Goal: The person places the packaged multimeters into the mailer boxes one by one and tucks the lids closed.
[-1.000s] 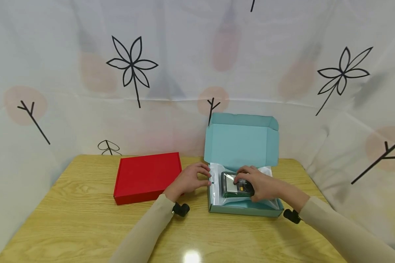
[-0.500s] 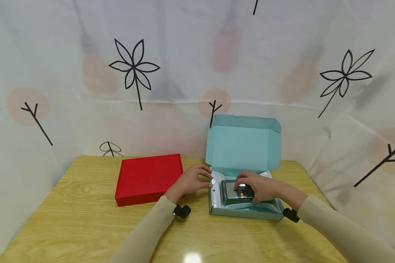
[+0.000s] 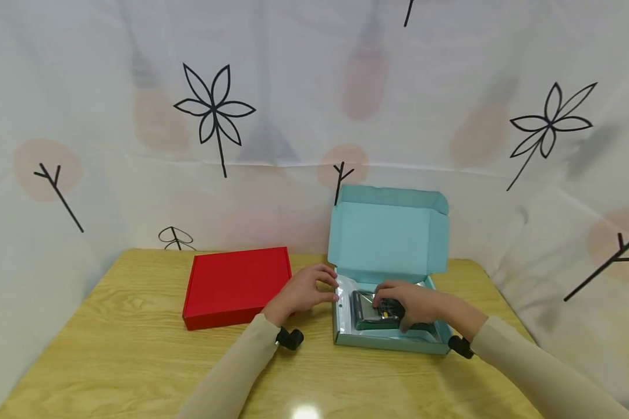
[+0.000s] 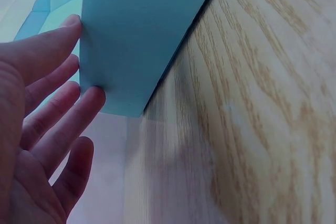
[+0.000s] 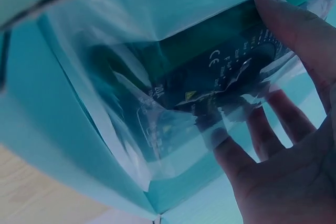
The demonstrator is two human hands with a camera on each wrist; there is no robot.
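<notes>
A light-blue cardboard box [image 3: 388,343] stands on the table with its lid raised. Inside it lies a multimeter [image 3: 366,313], dark with a green edge, in a clear plastic bag [image 3: 344,297]. My right hand [image 3: 416,304] grips the multimeter through the bag, thumb along the near edge and fingers over its face, as the right wrist view shows with the printed dial side [image 5: 210,77]. My left hand [image 3: 305,287] touches the outer left wall of the box [image 4: 136,30] with its fingertips, the fingers loosely bent.
A closed red box [image 3: 237,285] lies on the wooden table [image 3: 136,361], left of the blue box and close to my left forearm. The upright lid [image 3: 385,235] rises behind my right hand, in front of the patterned cloth [image 3: 272,203].
My right hand has lowered the bagged multimeter into the blue box, and it now sits deeper between the walls. My left hand has stayed at the box's left side.
</notes>
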